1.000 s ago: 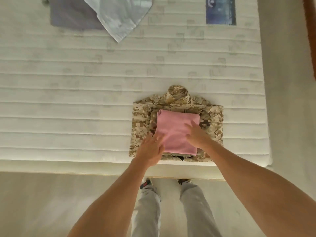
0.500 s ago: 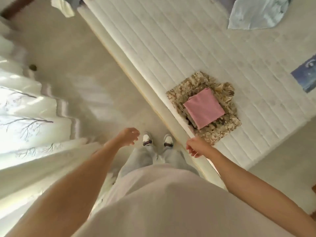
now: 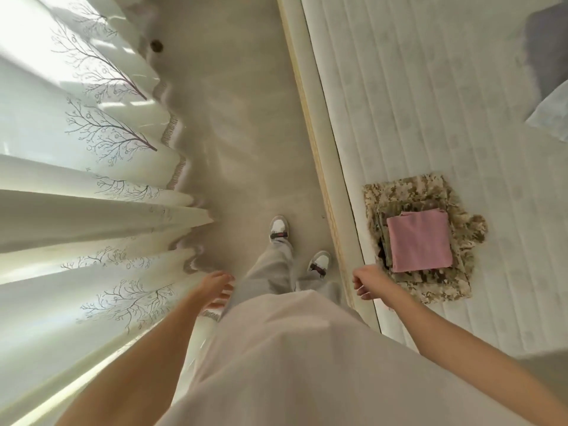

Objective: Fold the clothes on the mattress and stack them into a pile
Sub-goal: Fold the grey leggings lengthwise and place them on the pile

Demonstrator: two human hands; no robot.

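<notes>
A folded pink cloth [image 3: 418,241] lies on top of a folded camouflage garment [image 3: 408,192] near the edge of the white mattress [image 3: 430,103]. A grey garment [image 3: 547,53] and a pale blue one [image 3: 553,115] lie unfolded at the mattress's far right. My right hand [image 3: 367,281] hangs loosely curled over the mattress edge, just left of the pile, holding nothing. My left hand [image 3: 215,287] is at my side above the floor, fingers apart and empty.
I stand on the beige floor [image 3: 239,133] between the mattress and a long white curtain [image 3: 76,179] with a tree pattern on the left. My feet in white shoes [image 3: 279,229] point along the mattress edge.
Both hands left the pink cloth and dropped to my sides. My view has swung left, so the pile now sits to my right and the curtain fills the left.
</notes>
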